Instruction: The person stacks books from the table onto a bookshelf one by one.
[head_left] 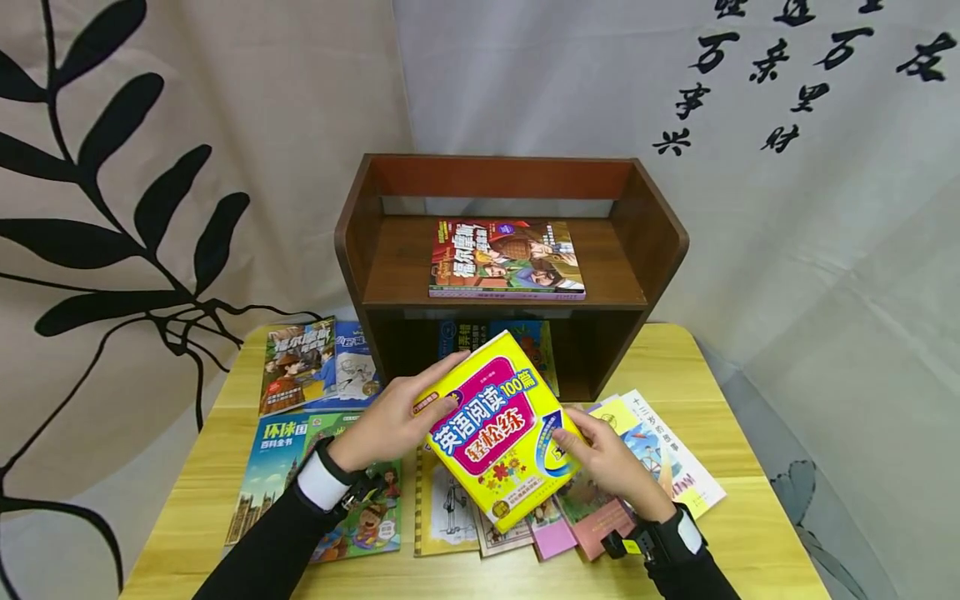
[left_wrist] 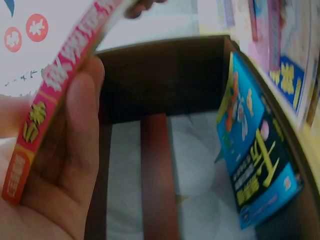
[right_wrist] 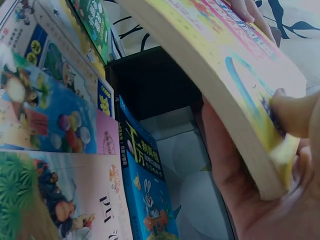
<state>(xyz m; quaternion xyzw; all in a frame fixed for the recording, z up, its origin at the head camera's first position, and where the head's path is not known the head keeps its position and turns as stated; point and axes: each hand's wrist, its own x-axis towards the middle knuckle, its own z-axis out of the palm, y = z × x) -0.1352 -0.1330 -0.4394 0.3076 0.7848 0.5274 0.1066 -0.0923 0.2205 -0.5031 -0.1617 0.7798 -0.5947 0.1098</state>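
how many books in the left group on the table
4: a brown book and blue book at the back, a skyline book and green book in front; more may lie hidden underneath.

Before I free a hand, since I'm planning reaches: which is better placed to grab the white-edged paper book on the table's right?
Probably the right hand: it's nearer that white-edged book; the left hand is across the thick yellow paperback. Both grip it, so the left would hold it.

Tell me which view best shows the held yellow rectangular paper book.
Head view: the yellow rectangular paper book shows nearly its whole front cover. The left wrist view shows its mostly pink spine; the right wrist view, pale page edges and some slanted cover.
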